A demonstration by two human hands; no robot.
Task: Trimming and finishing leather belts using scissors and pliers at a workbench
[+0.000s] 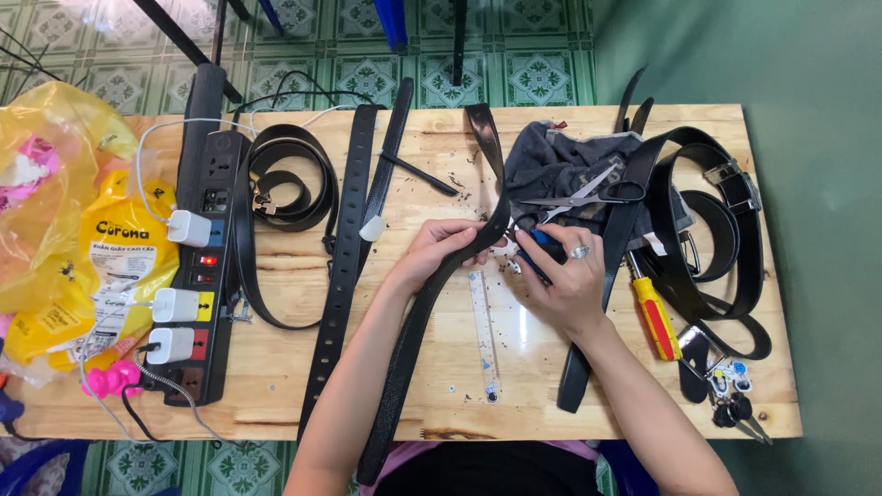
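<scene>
Two hands at work over the wooden table [276,377]. Left hand [439,250] pinched on a black belt [418,321] running from the near edge up across the middle. Right hand [565,276], ringed, fingers clamped on a blue-handled tool [542,246] against that belt. Clear ruler [484,331] flat between the wrists. Yellow screwdriver [655,317] and keys [730,390] rightward. Farther off: scissors [588,193] on grey cloth [551,161], coiled belts [707,239], power strip [204,248] leftward.

Your long black belt [418,331] runs diagonally from the near worktop edge up to centre, blue-handled tool [542,246] pressed against it.
</scene>
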